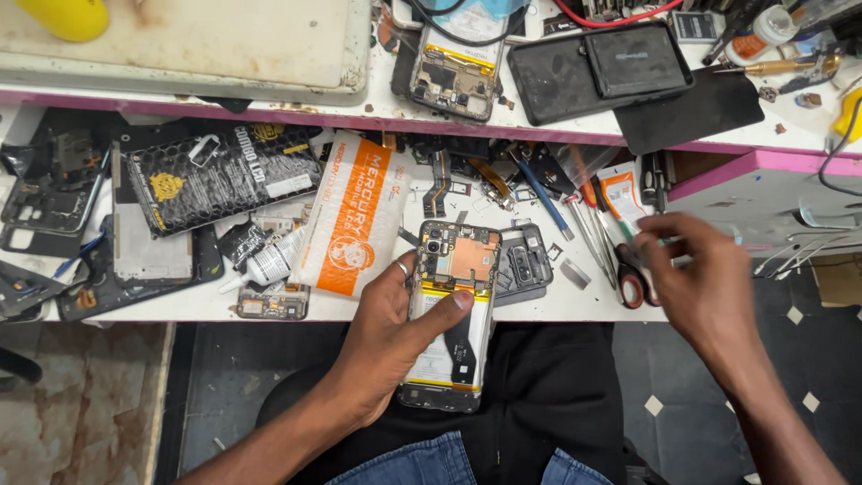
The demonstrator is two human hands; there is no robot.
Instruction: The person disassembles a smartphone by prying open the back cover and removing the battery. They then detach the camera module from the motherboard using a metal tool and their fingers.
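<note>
Opened phone, back cover off, sits at the bench edge over the lap, clamped in left hand. Right hand blurred above scissors; grip unclear.

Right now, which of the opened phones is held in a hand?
The opened phone with the yellow-edged battery, gripped by the left hand over the lap; the other opened phone lies untouched on the upper shelf.

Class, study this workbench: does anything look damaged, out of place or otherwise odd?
The phone in the left hand has its back cover off, baring its battery and circuit board. Loose phone parts and tools clutter the bench, and the right hand is blurred over scissors.
</note>
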